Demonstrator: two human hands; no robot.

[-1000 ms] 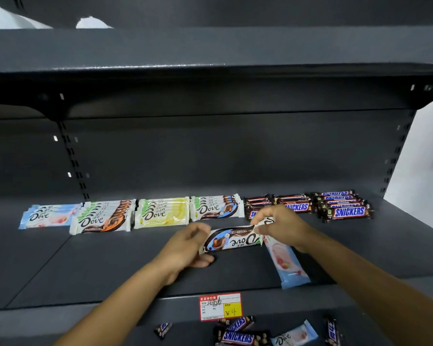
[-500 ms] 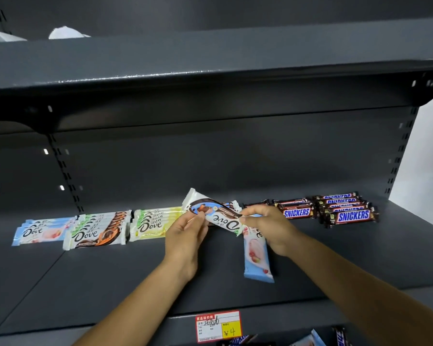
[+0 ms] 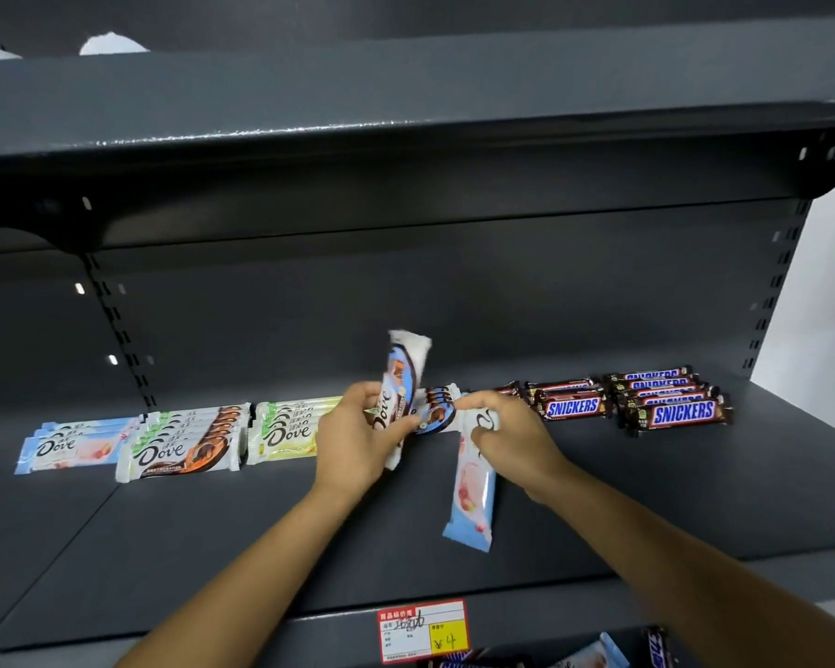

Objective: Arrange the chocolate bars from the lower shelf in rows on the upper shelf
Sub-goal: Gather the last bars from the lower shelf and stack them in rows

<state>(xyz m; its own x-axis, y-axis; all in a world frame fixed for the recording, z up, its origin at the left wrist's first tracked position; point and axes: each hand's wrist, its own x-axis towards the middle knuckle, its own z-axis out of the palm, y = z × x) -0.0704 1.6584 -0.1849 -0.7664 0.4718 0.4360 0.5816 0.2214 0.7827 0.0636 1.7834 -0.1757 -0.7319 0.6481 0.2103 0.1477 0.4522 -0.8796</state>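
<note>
My left hand [image 3: 357, 436] grips a blue-and-white Dove bar [image 3: 402, 388], held nearly upright above the upper shelf [image 3: 213, 547]. My right hand [image 3: 512, 436] holds the top end of a pale blue Dove bar [image 3: 471, 499] that hangs down toward the shelf. Behind the hands lies a row of stacks: pale blue Dove [image 3: 68, 445], brown-orange Dove [image 3: 184, 445], yellow-green Dove [image 3: 290, 429], blue Dove [image 3: 439, 412] partly hidden by my hands, and Snickers bars [image 3: 676, 405].
A dark shelf board [image 3: 406, 89] overhangs above. A red and yellow price tag [image 3: 423, 629] sits on the shelf's front edge. Loose bars [image 3: 594, 655] show on the lower shelf at the bottom. A white wall [image 3: 830, 306] is at the right.
The blue-and-white Dove bar went from lying across both hands to standing upright in my left hand alone. My right hand let go of its end and keeps the pale blue bar.
</note>
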